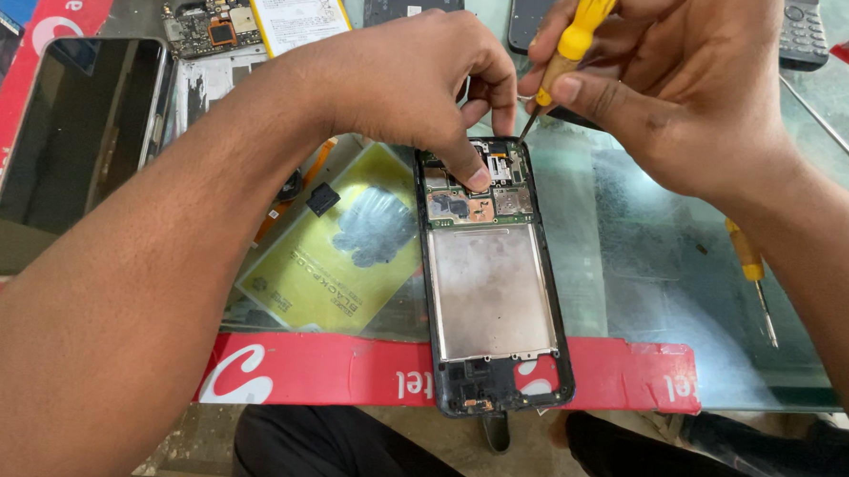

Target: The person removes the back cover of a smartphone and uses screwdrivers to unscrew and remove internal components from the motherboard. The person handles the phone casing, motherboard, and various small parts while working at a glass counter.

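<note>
right hand (684, 83) gripping a yellow screwdriver (568, 46) tip-down on the top of an opened phone (491, 280), left hand (408, 80) pressing a fingertip on its circuit board, holding nothing, forearm blocking the yellow battery (333, 254) a bit, dark screen panel (71, 142) sitting far left, spare screwdriver (752, 272) lying right

Left hand (408, 76) arched, fingers pressing down; right hand (680, 78) pinched, fingers curled.

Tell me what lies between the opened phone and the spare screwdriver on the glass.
Only bare glass top between phone and screwdriver, in the head view.
</note>
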